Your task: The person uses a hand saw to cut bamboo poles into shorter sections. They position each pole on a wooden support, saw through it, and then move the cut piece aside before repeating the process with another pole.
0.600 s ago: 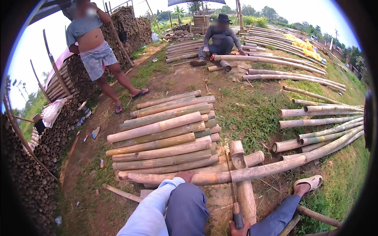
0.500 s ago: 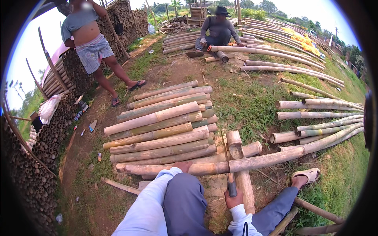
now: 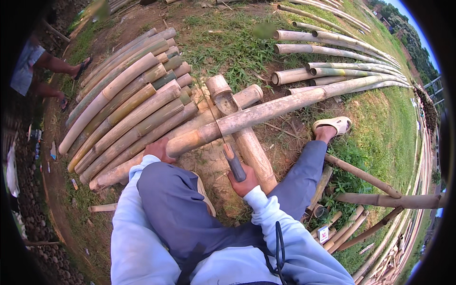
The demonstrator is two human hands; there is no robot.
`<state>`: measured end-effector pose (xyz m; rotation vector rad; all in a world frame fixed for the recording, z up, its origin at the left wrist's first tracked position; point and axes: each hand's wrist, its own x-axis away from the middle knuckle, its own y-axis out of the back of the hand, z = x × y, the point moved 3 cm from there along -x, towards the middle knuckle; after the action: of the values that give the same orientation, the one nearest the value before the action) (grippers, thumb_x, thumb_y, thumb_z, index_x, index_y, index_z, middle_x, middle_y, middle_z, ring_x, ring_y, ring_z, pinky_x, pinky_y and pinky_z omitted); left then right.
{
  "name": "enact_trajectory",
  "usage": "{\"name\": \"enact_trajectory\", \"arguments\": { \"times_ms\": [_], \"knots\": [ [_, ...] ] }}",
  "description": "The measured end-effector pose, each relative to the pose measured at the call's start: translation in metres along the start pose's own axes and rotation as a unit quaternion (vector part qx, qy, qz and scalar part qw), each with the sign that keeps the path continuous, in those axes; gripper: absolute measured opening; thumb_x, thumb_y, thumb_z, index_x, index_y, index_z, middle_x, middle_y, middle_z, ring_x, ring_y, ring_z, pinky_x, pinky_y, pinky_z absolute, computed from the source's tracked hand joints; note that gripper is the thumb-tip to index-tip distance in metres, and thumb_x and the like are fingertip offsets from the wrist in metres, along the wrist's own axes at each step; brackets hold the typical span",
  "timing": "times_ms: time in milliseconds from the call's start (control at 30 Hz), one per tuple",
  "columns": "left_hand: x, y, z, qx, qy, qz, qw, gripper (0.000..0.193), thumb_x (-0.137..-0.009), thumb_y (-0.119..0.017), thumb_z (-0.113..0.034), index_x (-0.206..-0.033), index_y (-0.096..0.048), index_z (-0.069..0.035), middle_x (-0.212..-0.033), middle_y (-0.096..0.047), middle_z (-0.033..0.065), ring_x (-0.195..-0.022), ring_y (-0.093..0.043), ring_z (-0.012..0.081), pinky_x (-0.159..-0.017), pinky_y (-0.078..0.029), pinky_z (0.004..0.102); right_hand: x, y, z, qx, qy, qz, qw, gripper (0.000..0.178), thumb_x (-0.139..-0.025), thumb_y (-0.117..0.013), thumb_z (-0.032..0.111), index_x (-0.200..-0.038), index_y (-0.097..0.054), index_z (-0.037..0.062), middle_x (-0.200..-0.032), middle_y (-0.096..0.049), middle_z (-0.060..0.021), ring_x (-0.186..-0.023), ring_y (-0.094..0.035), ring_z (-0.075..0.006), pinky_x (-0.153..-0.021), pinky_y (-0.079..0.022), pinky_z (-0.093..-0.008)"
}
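A long bamboo pole (image 3: 280, 105) slants across in front of me, resting over a notched bamboo support (image 3: 254, 154). My left hand (image 3: 160, 149) is closed on its left part, beside my raised knee. In my right hand (image 3: 243, 180) is the dark handle of a handsaw (image 3: 228, 151), gripped with the fingers wrapped round. The saw's thin blade crosses the pole just left of the support, its far end beyond the pole. How deep the blade sits in the bamboo cannot be made out.
Cut bamboo lengths (image 3: 126, 107) lie side by side at the left. Long poles (image 3: 342, 50) spread out at the far right. A bamboo frame (image 3: 370, 199) stands right of my sandalled foot (image 3: 331, 126). A person's legs (image 3: 52, 64) show at the left edge.
My view has tilted down and turned right. The seated person has left the picture, and the standing one is at the left edge. Both hands keep their hold on pole and saw.
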<state>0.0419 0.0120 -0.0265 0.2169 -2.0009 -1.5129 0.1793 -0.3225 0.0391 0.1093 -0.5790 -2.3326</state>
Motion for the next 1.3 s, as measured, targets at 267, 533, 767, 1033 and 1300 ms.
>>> {"name": "enact_trajectory", "arguments": {
  "times_ms": [267,533,767,1033,1300],
  "knots": [
    [0.022,-0.003,0.019,0.0,0.03,-0.011,0.999,0.084,-0.064,-0.087,-0.047,-0.13,-0.054,-0.007,-0.126,-0.067,0.0231,-0.111,-0.067,0.0421,-0.096,-0.054,0.0494,0.147,0.066,0.053,-0.01,-0.041,0.074,0.996,0.053,-0.087,-0.071,0.003,-0.139,-0.061,0.0067,-0.113,-0.074,-0.0167,-0.103,-0.075,-0.021,-0.084,-0.055,-0.0296],
    [0.006,-0.009,0.005,0.008,0.002,-0.023,1.0,0.087,-0.064,-0.087,-0.048,-0.134,-0.054,-0.009,-0.125,-0.068,0.0218,-0.111,-0.067,0.0424,-0.096,-0.055,0.0488,-0.021,-0.009,-0.004,-0.016,-0.009,0.017,1.0,0.018,-0.087,-0.074,0.012,-0.09,-0.061,0.0004,-0.072,-0.06,-0.0192,-0.062,-0.059,-0.0343,-0.063,-0.048,-0.0416],
    [0.023,-0.009,0.019,-0.016,0.041,-0.004,0.999,0.09,-0.066,-0.087,-0.05,-0.136,-0.051,-0.008,-0.122,-0.069,0.0225,-0.112,-0.067,0.0405,-0.096,-0.054,0.0491,0.145,0.064,0.041,0.043,-0.055,0.066,0.995,0.044,-0.087,-0.074,0.008,-0.129,-0.066,0.002,-0.093,-0.074,-0.0168,-0.084,-0.076,-0.0307,-0.074,-0.056,-0.0357],
    [0.008,-0.009,0.008,0.002,0.002,-0.027,1.0,0.081,-0.065,-0.087,-0.047,-0.127,-0.054,-0.007,-0.121,-0.068,0.0211,-0.11,-0.067,0.0403,-0.093,-0.054,0.0505,-0.047,-0.016,-0.01,0.029,-0.032,0.058,0.997,0.018,-0.088,-0.07,0.016,-0.092,-0.065,-0.0011,-0.072,-0.064,-0.0229,-0.068,-0.066,-0.039,-0.065,-0.051,-0.0442],
    [0.054,-0.083,0.104,0.016,0.022,-0.091,0.995,0.033,-0.084,-0.063,-0.025,-0.111,-0.051,-0.01,-0.096,-0.069,0.0208,-0.088,-0.07,0.0418,-0.074,-0.055,0.0539,0.056,0.03,0.034,-0.042,0.017,0.033,0.998,0.023,-0.086,-0.076,0.005,-0.107,-0.069,-0.0013,-0.073,-0.066,-0.0117,-0.062,-0.063,-0.0179,-0.063,-0.051,-0.0321]
  ]
}}
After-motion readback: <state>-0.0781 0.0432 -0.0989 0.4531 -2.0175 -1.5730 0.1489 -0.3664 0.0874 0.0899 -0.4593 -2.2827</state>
